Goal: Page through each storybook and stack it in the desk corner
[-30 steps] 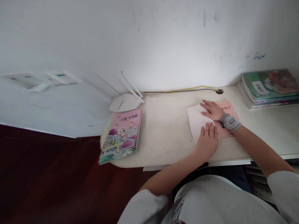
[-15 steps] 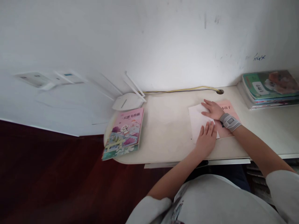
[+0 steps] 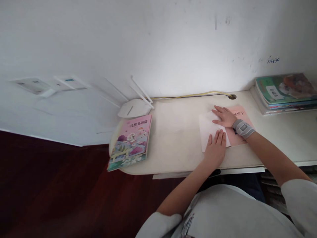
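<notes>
A white sheet of paper [image 3: 205, 134] lies partly over a pink book [image 3: 244, 132] with dark printed characters on the desk in front of me. My left hand [image 3: 216, 150] rests flat on the lower part of the paper, fingers extended and close together. Above it, my right hand [image 3: 225, 118] is spread over the paper's upper right and the pink book. A grey band [image 3: 244, 128] wraps my right wrist. My hands and wrist hide part of the paper and of the pink cover.
On the left, a colourful book [image 3: 133, 142] overhangs the edge of the cream desk [image 3: 173, 132]. Behind it stands a white router [image 3: 135, 108] with antennas. A yellow cable [image 3: 193, 95] runs along the wall to a desk hole [image 3: 232, 97]. At right sits a stack of books [image 3: 284, 92].
My left hand has slid slightly left on the paper. The paper's lower left corner now covers a small dark spot on the desk. My right hand stays in nearly the same place.
</notes>
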A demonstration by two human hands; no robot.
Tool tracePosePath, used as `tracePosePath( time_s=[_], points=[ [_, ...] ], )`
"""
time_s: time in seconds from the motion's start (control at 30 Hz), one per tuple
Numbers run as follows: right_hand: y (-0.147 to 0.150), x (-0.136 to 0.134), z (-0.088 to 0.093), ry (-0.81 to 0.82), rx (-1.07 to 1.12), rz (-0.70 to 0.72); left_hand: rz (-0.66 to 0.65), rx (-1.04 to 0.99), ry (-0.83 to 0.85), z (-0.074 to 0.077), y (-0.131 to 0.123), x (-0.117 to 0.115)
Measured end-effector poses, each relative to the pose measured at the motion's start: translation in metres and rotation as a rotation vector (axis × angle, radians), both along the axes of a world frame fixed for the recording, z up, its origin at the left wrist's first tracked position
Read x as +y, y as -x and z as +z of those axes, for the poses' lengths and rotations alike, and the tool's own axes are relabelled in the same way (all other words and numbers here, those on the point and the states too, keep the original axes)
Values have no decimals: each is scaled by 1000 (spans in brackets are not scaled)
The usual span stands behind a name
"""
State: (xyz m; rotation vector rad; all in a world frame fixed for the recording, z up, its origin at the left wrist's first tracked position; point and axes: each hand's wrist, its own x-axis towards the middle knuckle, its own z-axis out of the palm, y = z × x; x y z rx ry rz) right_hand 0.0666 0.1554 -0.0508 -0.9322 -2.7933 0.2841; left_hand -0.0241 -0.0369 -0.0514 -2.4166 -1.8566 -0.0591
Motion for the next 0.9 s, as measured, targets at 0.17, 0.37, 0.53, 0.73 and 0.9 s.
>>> tracePosePath(
  time_s=[0.17, 0.37, 0.53, 0.73, 0.9],
  points=[
    [4, -1, 1, 6, -86, 2, 8, -12, 15, 0, 0, -1],
    [8, -3, -4, 7, -139, 1, 154, -109, -96, 30, 43, 1],
    [5, -2, -4, 8, -53, -16, 650, -159, -76, 41, 116, -1],
    [11, -3, -9, 18, -143, 3, 651, -532, 131, 20, 146, -6],
    [11, -11, -10, -43, -45, -96, 550, -1381, 156, 26, 135, -3]
  ],
)
